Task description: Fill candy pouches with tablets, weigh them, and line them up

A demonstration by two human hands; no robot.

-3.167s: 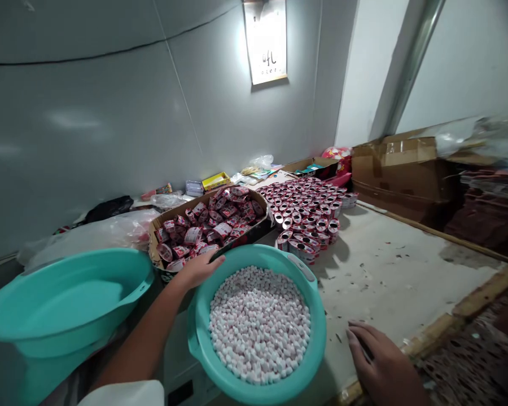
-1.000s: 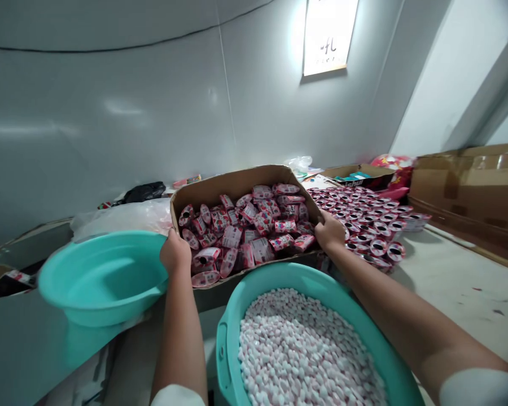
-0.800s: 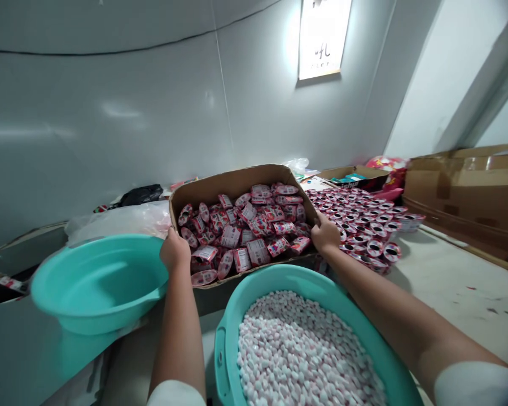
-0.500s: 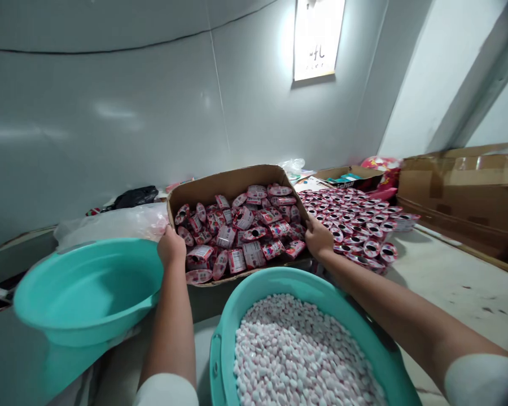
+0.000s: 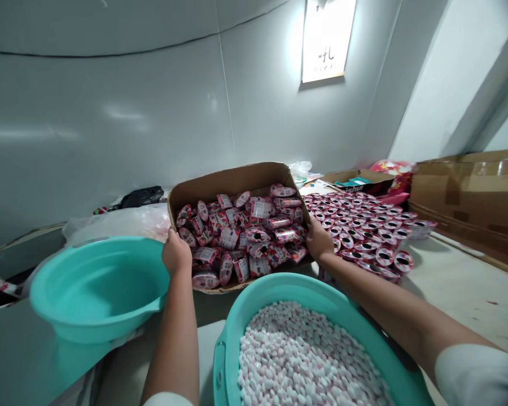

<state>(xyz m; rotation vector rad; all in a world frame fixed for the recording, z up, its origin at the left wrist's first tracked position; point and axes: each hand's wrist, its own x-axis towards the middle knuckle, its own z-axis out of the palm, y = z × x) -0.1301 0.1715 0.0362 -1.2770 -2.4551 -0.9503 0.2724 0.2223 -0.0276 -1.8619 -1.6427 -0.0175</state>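
Looking forward and down from the wearer's head, close over the nearer teal basin (image 5: 288,283) at the lower edge, past the cardboard tray (image 5: 237,181) at mid-distance, to the grey panel wall (image 5: 131,141) behind.

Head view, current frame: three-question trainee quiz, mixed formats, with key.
1. True or false: the left hand and the right hand both grip the open brown cardboard box.
2. Which holds the small rounded pale pieces? A) the wide teal plastic basin at left; B) the wide teal plastic basin at lower center; C) the box.
3. Fill in: the cluster of pink-and-white printed containers stands to the ____ of the box in the picture.
Key: 1 true; 2 B; 3 right.
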